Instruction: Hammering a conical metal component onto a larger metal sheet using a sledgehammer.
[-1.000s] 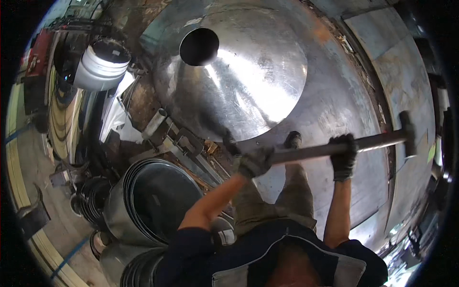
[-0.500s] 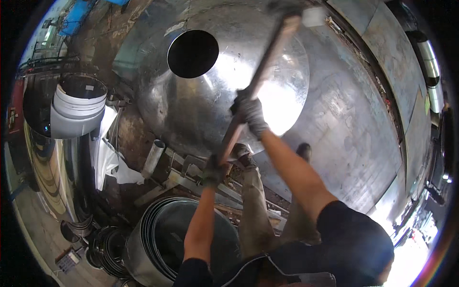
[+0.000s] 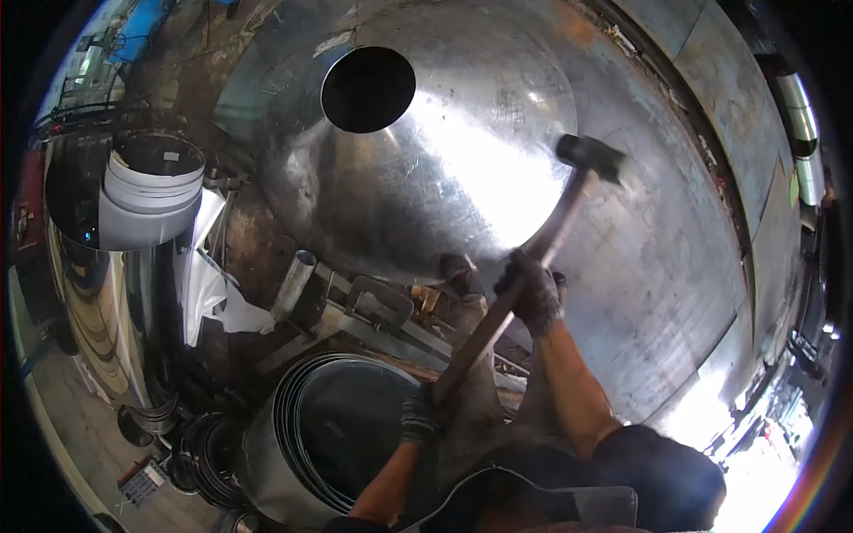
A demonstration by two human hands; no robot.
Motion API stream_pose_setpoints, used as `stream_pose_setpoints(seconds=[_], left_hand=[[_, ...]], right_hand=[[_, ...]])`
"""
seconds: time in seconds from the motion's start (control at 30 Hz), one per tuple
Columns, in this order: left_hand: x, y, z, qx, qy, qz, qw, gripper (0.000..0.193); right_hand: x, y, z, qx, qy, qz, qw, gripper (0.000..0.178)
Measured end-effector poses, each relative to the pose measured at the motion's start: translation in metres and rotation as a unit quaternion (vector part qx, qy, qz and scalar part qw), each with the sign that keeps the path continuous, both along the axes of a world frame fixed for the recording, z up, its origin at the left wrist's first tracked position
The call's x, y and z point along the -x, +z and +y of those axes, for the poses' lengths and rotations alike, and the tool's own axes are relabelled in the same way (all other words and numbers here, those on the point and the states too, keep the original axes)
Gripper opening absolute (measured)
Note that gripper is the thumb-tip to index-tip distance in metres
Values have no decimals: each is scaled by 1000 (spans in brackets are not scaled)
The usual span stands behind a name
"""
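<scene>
My two gloved hands grip a long wooden-handled sledgehammer (image 3: 490, 336). Low on the handle, toward the butt end, my left hand (image 3: 421, 414) is closed. My right hand (image 3: 534, 293) wraps the handle about midway up. The dark hammer head (image 3: 593, 158), slightly blurred, is over or beside the right edge of a large shiny metal cone (image 3: 355, 191); whether it touches cannot be told. A round dark opening (image 3: 368, 90) shows at the cone's top. The cone stands on grey metal sheets (image 3: 649, 293), and one of my shoes is by its near edge.
A coil of rolled sheet metal (image 3: 271, 444) stands close at the lower left. Behind it are a tall shiny cylinder (image 3: 129, 329) with rolled sheets inside, a short pipe (image 3: 293, 282) and a C-clamp (image 3: 380, 302). A long gap with debris (image 3: 711, 169) runs between floor plates at the right.
The hammer head has come from the far top, beyond the cone, nearer to me and to the right. Both hands have shifted nearer and to the right with the handle.
</scene>
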State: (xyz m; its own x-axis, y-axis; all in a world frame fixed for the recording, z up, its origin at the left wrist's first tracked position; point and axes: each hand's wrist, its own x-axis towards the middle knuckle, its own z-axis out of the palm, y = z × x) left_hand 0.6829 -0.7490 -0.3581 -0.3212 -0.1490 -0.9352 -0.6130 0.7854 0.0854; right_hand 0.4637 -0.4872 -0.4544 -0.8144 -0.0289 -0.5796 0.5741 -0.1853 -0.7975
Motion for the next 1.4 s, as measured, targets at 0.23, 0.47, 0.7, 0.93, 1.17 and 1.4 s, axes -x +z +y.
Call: stream_pose_setpoints(seconds=[0.23,0.47,0.7,0.93,1.17,1.4], left_hand=[[151,-134,38,-65,-104,399,909,40],[249,-180,-41,-138,-29,451,881,41],[54,-121,-31,-2,14,226,974,38],[-53,-44,83,-180,-41,145,972,36],[-76,48,175,-483,61,-63,871,43],[55,163,313,-423,-200,167,868,67]], right_hand=[[42,139,62,141,-230,100,958,35],[144,70,-22,79,-209,277,935,39],[107,-120,-117,60,62,-118,989,20],[-98,-136,71,98,15,-215,972,14],[-257,-82,183,197,-223,-412,861,26],[-328,-32,392,278,-338,-215,873,24]])
